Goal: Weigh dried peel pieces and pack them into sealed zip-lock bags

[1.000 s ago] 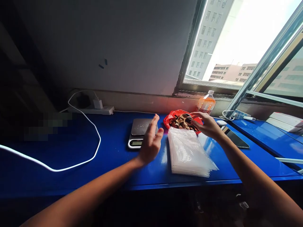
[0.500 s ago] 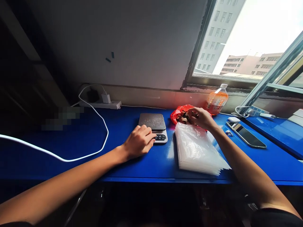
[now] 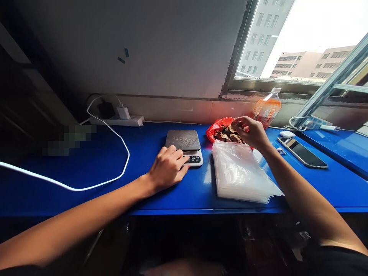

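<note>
My left hand [image 3: 169,166] lies at the front of a kitchen scale [image 3: 184,141], with one finger on its button panel and nothing in its grasp. Its fingers are bent but apart. Specks of crumbs dot the scale's dark plate. At the red plastic bag [image 3: 212,132], my right hand [image 3: 252,132] pinches a dried brown slice [image 3: 232,128] just over the bag's open mouth. More dried slices [image 3: 227,136] with dark rims fill the bag. A stack of clear zip bags [image 3: 240,172] lies in front of it, below my right wrist.
Behind the right hand stands an orange drink bottle [image 3: 267,109]. A phone [image 3: 303,152] and a white earbud case [image 3: 286,134] lie at the right. On the left, a white cable [image 3: 128,153] loops across the blue table [image 3: 178,199] from a power strip [image 3: 130,121].
The view has tipped slightly downward. My right hand has lifted a little from the slices, and a slice now shows at its fingertips. My left hand stays at the scale's buttons.
</note>
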Action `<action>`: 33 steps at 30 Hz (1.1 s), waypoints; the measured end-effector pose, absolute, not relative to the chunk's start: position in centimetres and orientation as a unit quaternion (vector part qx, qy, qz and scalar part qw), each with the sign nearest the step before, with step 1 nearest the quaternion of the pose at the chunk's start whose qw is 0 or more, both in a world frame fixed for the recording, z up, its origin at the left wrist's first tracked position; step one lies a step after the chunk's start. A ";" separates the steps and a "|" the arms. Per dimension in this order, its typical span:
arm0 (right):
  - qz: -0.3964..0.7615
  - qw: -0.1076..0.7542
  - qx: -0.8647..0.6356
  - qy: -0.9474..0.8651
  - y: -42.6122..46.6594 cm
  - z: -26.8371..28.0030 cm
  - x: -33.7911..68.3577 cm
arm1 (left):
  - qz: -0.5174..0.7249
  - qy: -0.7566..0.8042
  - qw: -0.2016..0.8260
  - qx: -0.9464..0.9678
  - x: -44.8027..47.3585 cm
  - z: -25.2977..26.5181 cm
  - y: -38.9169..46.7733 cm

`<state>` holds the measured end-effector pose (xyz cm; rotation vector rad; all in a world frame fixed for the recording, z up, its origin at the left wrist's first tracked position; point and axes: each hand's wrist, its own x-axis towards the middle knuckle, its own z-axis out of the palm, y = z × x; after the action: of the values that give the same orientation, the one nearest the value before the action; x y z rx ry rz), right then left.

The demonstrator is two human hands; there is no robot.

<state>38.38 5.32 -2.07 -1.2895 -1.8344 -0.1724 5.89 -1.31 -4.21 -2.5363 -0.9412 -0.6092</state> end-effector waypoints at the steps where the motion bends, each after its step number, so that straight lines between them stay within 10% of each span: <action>1: -0.067 0.432 -0.520 -0.733 5.2 -1.9 38.3 | -0.212 -0.331 0.182 -0.901 6.1 -4.2 -1.3; 22: -0.064 0.425 -0.547 -0.718 4.8 -2.8 38.1 | -0.412 -0.416 0.014 -0.810 3.3 -3.0 1.5; 33: -0.083 0.421 -0.543 -0.722 5.6 -3.4 38.1 | -0.305 -0.281 0.039 -0.909 6.0 -4.1 -0.7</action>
<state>38.15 5.65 -3.38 -1.3615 -1.8081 -0.2075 6.00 -0.69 -4.09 -2.7872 -0.8620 -0.9342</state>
